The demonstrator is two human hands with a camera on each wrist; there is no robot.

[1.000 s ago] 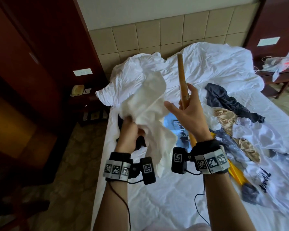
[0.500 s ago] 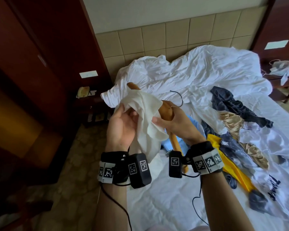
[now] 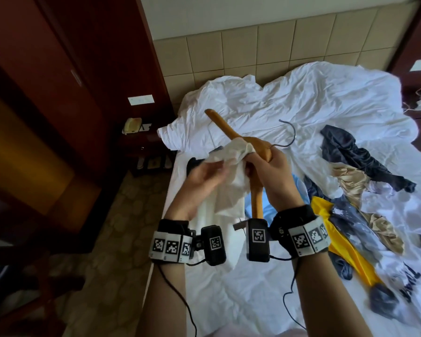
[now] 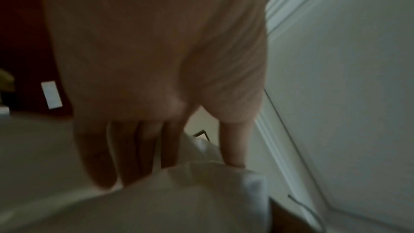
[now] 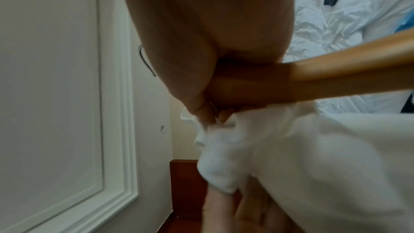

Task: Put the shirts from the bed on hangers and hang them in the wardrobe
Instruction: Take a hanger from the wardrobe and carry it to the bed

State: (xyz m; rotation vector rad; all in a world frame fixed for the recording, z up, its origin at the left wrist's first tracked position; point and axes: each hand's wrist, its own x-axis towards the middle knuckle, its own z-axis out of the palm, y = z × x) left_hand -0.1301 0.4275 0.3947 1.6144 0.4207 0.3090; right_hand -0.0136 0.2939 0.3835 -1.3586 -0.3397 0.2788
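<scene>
My right hand point(image 3: 275, 176) grips the hanger point(image 3: 238, 142) at its neck for steadiness; my left hand point(image 3: 204, 176) pinches the white shirt point(image 3: 231, 181), feeding its opening over one arm.

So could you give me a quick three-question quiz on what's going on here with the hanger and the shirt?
1. True or false: the right hand grips the wooden hanger.
2. What does the left hand hold? A) white shirt B) yellow cloth C) phone
3. Fill in: the hanger's metal hook points toward the ____ side of the head view.

Key: 1 true. 2 A, the white shirt, bunched against the hanger. 3 right.
</scene>
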